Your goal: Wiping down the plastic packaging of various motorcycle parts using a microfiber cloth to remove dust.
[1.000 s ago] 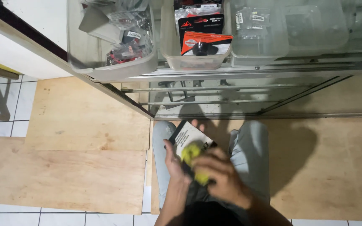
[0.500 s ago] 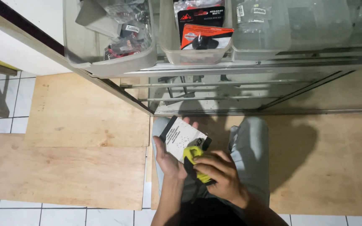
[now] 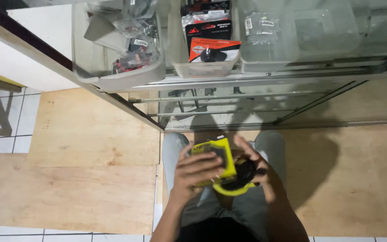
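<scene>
Presently, both hands are closed on one yellow packaged item (image 3: 218, 157), held over the person's lap above grey trousers (image 3: 269, 143). The left hand (image 3: 195, 172) grips the card's near face; the right hand (image 3: 258, 172) clasps its dark, yellow-rimmed lower part. Ahead stands a glass display case (image 3: 265, 96) bearing clear plastic bins (image 3: 117, 76) of small parts. Plywood sheets (image 3: 81, 179) cover the floor.
</scene>
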